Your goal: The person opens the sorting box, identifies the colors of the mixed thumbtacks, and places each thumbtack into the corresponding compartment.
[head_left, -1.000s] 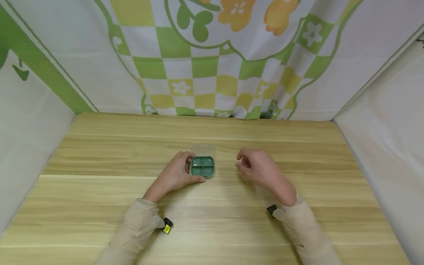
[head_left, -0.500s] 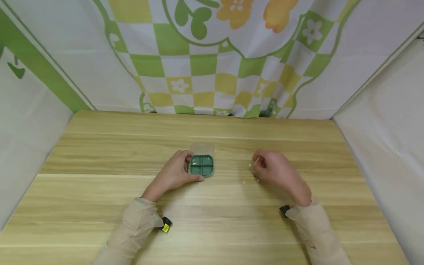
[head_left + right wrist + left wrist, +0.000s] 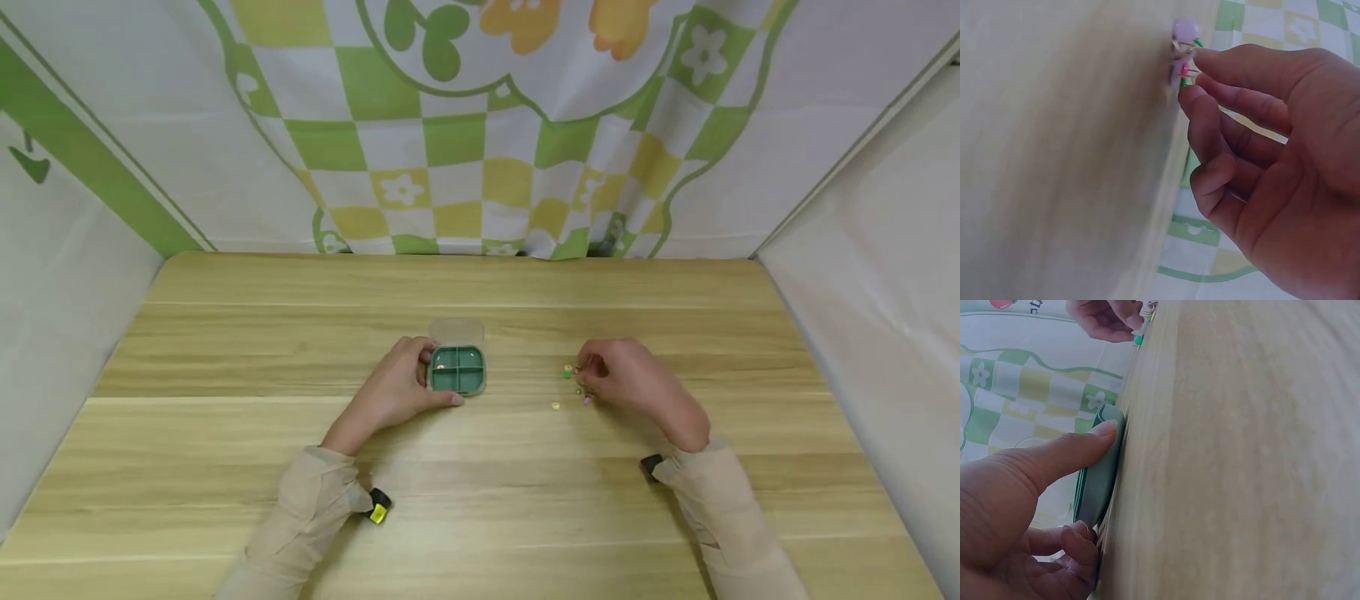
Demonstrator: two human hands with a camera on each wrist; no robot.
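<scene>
One centre-frame box, probably light and stiff: your left hand rightly grips its edges; whether your right hand pinches anything is unclear.

Box on table, left of trinkets

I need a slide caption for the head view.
Left hand holds an open green box; right hand is beside small coloured pieces.

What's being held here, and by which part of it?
The left hand holds the green box by its near and far-left edges. Whether the right hand pinches any of the small pieces is unclear.
</scene>
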